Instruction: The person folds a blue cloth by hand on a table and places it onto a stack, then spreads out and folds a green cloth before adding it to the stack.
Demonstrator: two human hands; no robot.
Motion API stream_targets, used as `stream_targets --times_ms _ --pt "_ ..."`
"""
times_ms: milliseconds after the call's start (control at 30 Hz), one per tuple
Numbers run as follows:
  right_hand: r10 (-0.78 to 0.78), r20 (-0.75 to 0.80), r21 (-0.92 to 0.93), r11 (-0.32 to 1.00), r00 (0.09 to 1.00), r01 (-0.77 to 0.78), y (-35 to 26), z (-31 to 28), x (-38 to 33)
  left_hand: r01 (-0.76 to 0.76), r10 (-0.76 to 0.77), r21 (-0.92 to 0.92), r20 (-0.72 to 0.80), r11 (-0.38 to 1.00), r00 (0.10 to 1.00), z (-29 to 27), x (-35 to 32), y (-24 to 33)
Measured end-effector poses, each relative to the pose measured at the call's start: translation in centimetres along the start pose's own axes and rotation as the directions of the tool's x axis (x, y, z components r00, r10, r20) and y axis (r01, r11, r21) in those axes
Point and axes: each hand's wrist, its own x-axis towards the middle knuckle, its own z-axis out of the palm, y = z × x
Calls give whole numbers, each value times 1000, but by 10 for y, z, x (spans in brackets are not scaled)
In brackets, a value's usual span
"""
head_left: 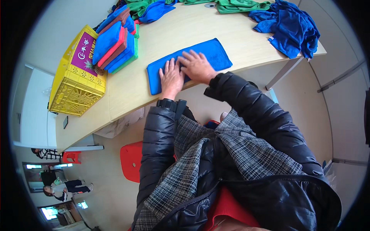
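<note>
A blue towel, folded into a long flat rectangle, lies near the front edge of the table. My left hand rests flat on its left half, fingers stretched out and pointing away from me. Close beside it, my right hand lies across the middle of the towel, its fingers spread and pointing to the left. The fingertips of both hands almost meet. Neither hand grips anything.
Left of the towel stands a stack of folded towels in blue, red, brown and green, beside a yellow plastic crate. Crumpled blue cloths lie at the right end; green cloths lie along the back. A red stool stands below.
</note>
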Motion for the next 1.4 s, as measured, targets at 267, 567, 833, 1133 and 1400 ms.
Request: stream_targets --times_ms 267,567,833,1133,1400 --pt "80 60 -149 986 995 -71 52 -2 -15 152 -150 -36 65 988 987 -5 -10 -34" --pt "230 91 -214 955 969 -206 98 -23 -37 303 -299 -44 74 952 951 -1 -24 -72" --pt "281 -15 -279 920 960 -274 93 -33 -40 409 -410 -32 -54 912 911 -17 -39 -69" --pt "-21 69 -12 1000 997 22 -7 -5 -21 517 -521 -88 -15 851 854 -31 -21 -57" --pt "-4 132 -58 998 991 12 -15 -15 -40 468 -522 -408 -27 784 852 -12 -2 -79"
